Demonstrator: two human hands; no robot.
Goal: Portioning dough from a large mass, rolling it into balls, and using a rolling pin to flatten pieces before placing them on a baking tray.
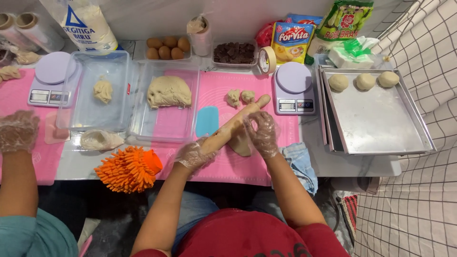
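Note:
A wooden rolling pin (236, 123) lies slantwise across a flattened piece of dough (241, 143) on the pink mat (216, 90). My left hand (193, 154), in a thin plastic glove, presses on the pin's near end. My right hand (262, 132), also gloved, rests on the pin's middle, over the dough. Two small dough lumps (240, 97) sit on the mat just beyond the pin's far end. A light blue scraper (207, 121) lies to the left of the pin.
A clear tub holds a big dough mass (168, 91); another tub holds a small lump (103, 90). Two scales (293, 87) (50, 84), a metal tray (376, 119) with three dough balls, eggs (167, 47), chocolate pieces (234, 52), an orange mitt (128, 168). Another person's gloved hand (17, 130) is at left.

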